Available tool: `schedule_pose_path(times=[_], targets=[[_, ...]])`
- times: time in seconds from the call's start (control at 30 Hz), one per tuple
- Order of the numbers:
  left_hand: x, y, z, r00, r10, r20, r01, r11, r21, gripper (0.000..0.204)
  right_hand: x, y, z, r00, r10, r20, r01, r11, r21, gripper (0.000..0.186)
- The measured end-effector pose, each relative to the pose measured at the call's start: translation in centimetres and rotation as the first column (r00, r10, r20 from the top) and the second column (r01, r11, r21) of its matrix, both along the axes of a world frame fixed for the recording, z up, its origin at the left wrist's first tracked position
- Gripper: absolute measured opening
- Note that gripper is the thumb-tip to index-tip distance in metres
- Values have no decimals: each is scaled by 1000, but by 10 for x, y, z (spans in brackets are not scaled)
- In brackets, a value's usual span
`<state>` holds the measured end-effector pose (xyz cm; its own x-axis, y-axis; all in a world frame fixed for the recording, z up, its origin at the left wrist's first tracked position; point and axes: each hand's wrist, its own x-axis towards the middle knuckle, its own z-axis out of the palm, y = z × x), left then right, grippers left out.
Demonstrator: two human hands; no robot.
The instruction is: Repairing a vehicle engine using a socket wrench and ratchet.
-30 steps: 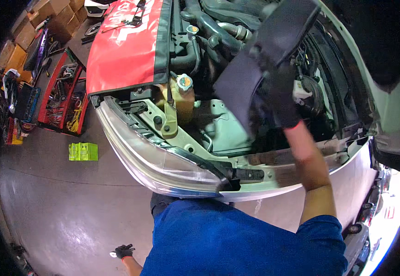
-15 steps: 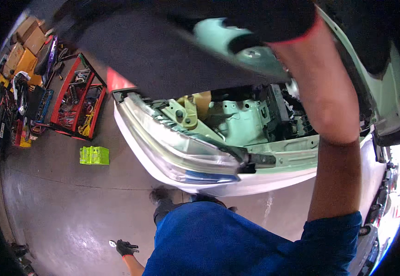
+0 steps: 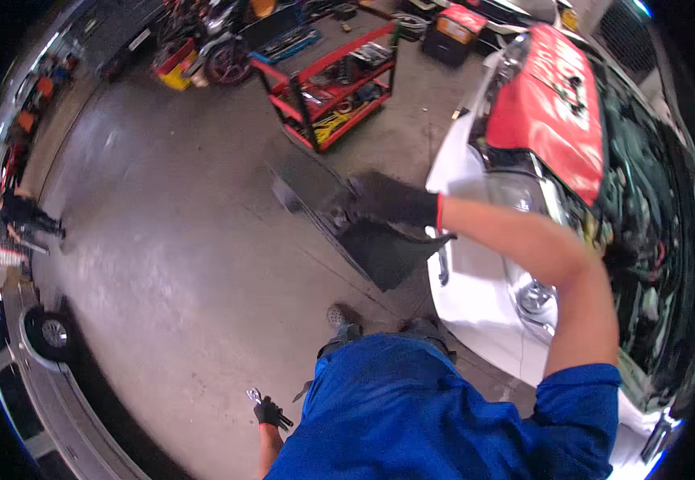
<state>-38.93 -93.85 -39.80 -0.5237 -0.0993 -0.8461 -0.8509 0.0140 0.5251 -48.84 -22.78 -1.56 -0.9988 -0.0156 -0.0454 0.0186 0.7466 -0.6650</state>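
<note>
My right hand (image 3: 395,200), in a black glove with a red cuff, is closed on a black plastic panel (image 3: 387,254). The panel is held out over the floor, left of the white car's front end (image 3: 475,312), and is a little blurred. Low down at my left side, my left hand (image 3: 268,412), gloved the same way, is closed around a ratchet (image 3: 254,395). Its silver head shows on one side of the fist and black handle ends on the other. The car's engine bay (image 3: 643,200) lies uncovered on the right.
A red tool cart (image 3: 315,88) with tools on its shelves stands ahead. A red cover (image 3: 547,112) drapes the car's front, near a black and orange box (image 3: 451,36). A grey vehicle (image 3: 51,384) is at the left, with another person (image 3: 23,216) beyond it.
My right hand has carried the black panel from above the engine bay leftward, out over the floor. My view has swung left. My left hand still holds the ratchet low.
</note>
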Motion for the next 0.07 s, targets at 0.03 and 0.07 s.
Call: schedule_pose_path(times=[0.03, 0.07], targets=[[1, -9, -22, 985, 162, 60, -169, 974, 148, 24, -20, -16, -34, 985, -56, -163, 77, 989, 123, 54], [-9, -12, -30, 982, 176, 69, -185, 971, 153, 24, -30, -28, -63, 937, -117, -330, 202, 950, 237, 71]])
